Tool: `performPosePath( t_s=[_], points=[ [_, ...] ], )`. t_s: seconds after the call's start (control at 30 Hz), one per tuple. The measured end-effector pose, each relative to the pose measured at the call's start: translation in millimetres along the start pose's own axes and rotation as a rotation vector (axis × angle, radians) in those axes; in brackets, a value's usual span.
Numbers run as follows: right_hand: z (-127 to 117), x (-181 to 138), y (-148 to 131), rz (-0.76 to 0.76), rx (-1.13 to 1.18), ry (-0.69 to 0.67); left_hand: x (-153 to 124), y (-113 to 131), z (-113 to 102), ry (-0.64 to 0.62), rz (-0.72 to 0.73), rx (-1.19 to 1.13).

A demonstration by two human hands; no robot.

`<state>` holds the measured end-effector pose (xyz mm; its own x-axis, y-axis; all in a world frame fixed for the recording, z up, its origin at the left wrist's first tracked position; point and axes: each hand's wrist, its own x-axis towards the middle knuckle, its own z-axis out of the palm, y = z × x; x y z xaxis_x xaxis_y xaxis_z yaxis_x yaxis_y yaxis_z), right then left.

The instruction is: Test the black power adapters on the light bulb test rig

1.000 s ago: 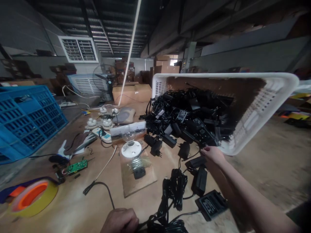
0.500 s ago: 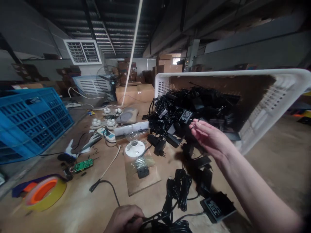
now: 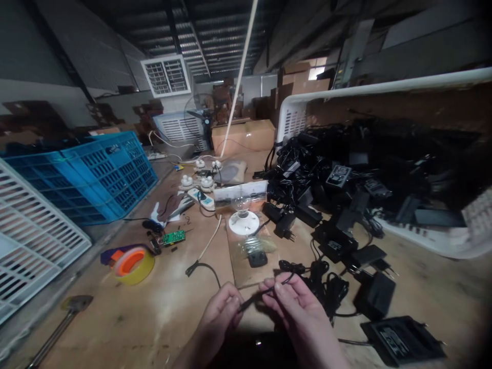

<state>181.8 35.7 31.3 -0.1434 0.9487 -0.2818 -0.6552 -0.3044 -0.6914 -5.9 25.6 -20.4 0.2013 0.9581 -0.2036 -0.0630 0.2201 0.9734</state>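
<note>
A thin black cable point(image 3: 253, 300) stretches between my two hands, low in the middle of the view. My left hand point(image 3: 219, 320) is closed on one part of it. My right hand point(image 3: 298, 315) pinches it a little further along, between thumb and fingers. Just right of my right hand lie bundled black cords point(image 3: 335, 294) and several black power adapters, among them a large one with a printed label point(image 3: 400, 339). Beyond my hands, a white lamp holder point(image 3: 245, 223) with a clear bulb is fixed on a wooden board point(image 3: 240, 271).
A white crate point(image 3: 294, 115) lies on its side at the right, black adapters point(image 3: 326, 177) spilling out. On the left are a blue crate point(image 3: 126, 169), a white crate point(image 3: 34, 236), yellow tape point(image 3: 144, 269), a green circuit board point(image 3: 174, 237) and a metal-shafted tool point(image 3: 57, 333).
My right hand has come back from the adapter pile to the cable beside my left hand and now pinches it. The head view has turned left, showing the white crate and tool there.
</note>
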Motion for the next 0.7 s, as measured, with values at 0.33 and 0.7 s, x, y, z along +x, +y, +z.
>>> performPosePath(
  t_s=[0.33,0.7],
  points=[
    [-2.5,3.1,18.4,-0.086,-0.157,-0.032,-0.3,4.3,-0.9,0.065,0.016,0.191],
    [-82.1,51.4,-156.1,-0.242,-1.891,0.502,-2.5,-2.0,-12.1,0.077,-0.013,0.030]
  ],
)
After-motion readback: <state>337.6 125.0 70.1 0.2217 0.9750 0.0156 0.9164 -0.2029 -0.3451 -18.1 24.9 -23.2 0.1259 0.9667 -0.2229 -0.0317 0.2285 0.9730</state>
